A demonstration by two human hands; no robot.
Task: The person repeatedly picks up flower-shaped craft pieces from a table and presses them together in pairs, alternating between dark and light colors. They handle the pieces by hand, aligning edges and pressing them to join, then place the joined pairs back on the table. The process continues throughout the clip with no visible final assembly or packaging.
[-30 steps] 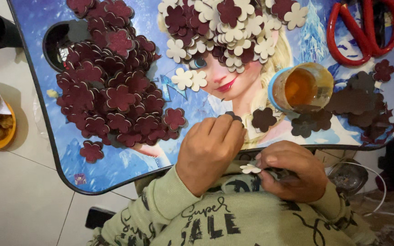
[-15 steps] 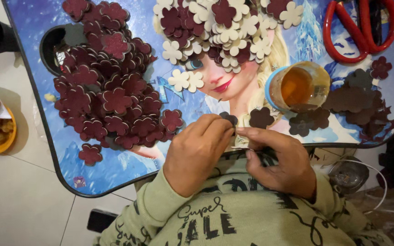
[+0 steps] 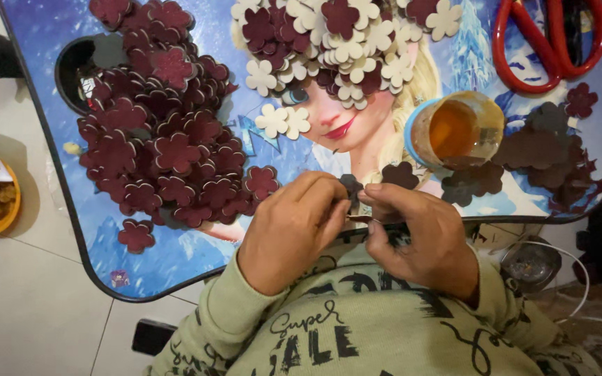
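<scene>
Two hands pinch one thin flower cutout (image 3: pixel 351 186): left hand (image 3: pixel 290 233) and right hand (image 3: pixel 419 237) grasp its edges; we judge it light, bendable; pile at 10 o'clock.

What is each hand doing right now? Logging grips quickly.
Left hand: closed, pinching a dark flower-shaped foam cutout.
Right hand: closed on the same cutout's edge.

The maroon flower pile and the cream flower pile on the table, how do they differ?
The maroon flower pile is dark red and sits at the table's left; the cream flower pile is pale, mixed with some maroon pieces, and lies at the top centre. The maroon pile spreads wider. Both hold flat, flower-shaped cutouts, overlapping loosely.
</scene>
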